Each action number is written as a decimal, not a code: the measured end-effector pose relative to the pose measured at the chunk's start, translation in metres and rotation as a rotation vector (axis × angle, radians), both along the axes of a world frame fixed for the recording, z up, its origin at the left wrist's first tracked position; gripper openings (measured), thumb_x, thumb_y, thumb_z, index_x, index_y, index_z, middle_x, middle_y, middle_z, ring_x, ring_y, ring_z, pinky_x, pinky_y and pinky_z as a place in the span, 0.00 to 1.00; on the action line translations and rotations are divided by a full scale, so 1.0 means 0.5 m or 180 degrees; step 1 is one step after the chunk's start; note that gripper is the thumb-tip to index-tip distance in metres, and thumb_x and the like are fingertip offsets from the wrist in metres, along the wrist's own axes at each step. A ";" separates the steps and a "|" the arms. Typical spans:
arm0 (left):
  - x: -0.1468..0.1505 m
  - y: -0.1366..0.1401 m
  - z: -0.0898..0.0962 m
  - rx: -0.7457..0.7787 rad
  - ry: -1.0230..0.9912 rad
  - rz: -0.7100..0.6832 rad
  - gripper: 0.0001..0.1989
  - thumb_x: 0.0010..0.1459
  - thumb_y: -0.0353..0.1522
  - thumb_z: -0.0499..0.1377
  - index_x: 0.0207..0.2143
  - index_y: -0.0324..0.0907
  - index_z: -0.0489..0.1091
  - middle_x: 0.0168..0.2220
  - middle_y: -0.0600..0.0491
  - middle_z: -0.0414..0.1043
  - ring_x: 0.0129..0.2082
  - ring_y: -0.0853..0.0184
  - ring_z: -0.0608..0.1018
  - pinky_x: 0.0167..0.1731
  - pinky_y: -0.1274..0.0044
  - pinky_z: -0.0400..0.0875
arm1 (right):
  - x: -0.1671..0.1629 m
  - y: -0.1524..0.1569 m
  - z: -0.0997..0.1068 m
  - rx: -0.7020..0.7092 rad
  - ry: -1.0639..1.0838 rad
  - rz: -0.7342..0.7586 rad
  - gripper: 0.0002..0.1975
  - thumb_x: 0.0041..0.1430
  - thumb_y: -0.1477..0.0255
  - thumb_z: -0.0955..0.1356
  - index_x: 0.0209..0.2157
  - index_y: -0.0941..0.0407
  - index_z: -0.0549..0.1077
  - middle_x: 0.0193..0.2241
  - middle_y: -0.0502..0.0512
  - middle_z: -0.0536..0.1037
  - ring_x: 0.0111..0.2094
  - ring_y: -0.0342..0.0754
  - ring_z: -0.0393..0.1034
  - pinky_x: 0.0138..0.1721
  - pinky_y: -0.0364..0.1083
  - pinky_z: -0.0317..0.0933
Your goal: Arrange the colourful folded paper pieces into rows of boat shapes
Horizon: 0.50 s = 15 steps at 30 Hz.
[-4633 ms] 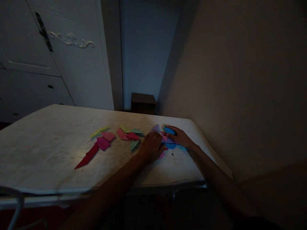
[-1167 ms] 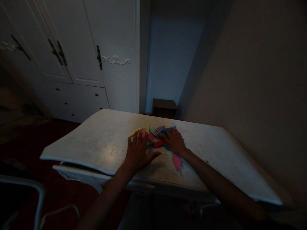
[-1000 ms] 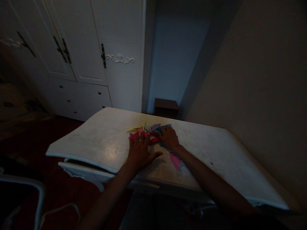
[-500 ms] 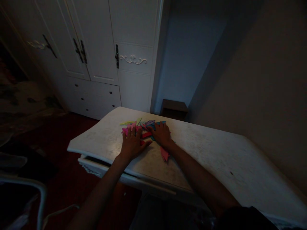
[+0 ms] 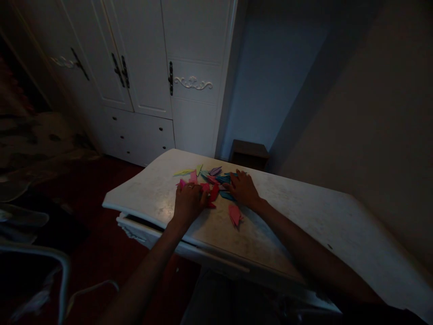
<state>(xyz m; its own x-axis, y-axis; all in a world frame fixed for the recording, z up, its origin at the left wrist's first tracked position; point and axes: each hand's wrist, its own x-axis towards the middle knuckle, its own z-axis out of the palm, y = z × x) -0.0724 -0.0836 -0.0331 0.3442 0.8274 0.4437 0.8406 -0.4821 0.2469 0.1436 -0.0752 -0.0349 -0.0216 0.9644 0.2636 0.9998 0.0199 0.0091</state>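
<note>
A loose pile of folded paper pieces, like flattened origami, lies on the pale tabletop. My left hand is over the near left of the pile, fingers bent down and thumb drawn in on a red folded paper piece. A magenta piece shows past its fingertips. My right hand rests at the pile's right side with its fingers apart, touching teal pieces. A lilac piece and yellow-green pieces lie behind. Nearer me, a coral piece lies apart.
Below the table's front edge a drawer is slightly pulled out. A white wardrobe stands behind the table, with a small dark cabinet to its right. A pale curved metal frame is at lower left.
My hands have moved apart, the right one shifting right, baring the pile's middle. The left fingers have curled in. The red pieces lie more spread, and the coral piece now shows whole.
</note>
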 end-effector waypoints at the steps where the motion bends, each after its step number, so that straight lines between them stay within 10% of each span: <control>1: -0.001 0.000 0.001 0.0032 0.0004 0.0009 0.17 0.64 0.39 0.48 0.36 0.40 0.74 0.38 0.44 0.75 0.45 0.54 0.74 0.54 0.58 0.59 | 0.010 -0.008 0.000 0.0028 -0.0010 0.0138 0.32 0.66 0.53 0.55 0.61 0.60 0.61 0.63 0.68 0.58 0.62 0.62 0.51 0.59 0.59 0.45; 15: 0.007 0.000 -0.023 -0.0101 0.0477 0.0084 0.31 0.58 0.53 0.49 0.53 0.42 0.66 0.58 0.39 0.64 0.62 0.47 0.59 0.56 0.51 0.51 | 0.263 -0.166 -0.067 0.0158 0.0802 0.0389 0.34 0.65 0.50 0.53 0.59 0.60 0.64 0.59 0.67 0.65 0.61 0.57 0.57 0.60 0.59 0.53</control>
<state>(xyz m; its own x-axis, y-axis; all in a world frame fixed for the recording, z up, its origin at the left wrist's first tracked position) -0.0687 -0.0835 -0.0446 0.3825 0.8499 0.3624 0.8815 -0.4532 0.1326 0.2751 -0.1582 -0.0684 -0.0648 0.9444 0.3223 0.9609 0.1462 -0.2353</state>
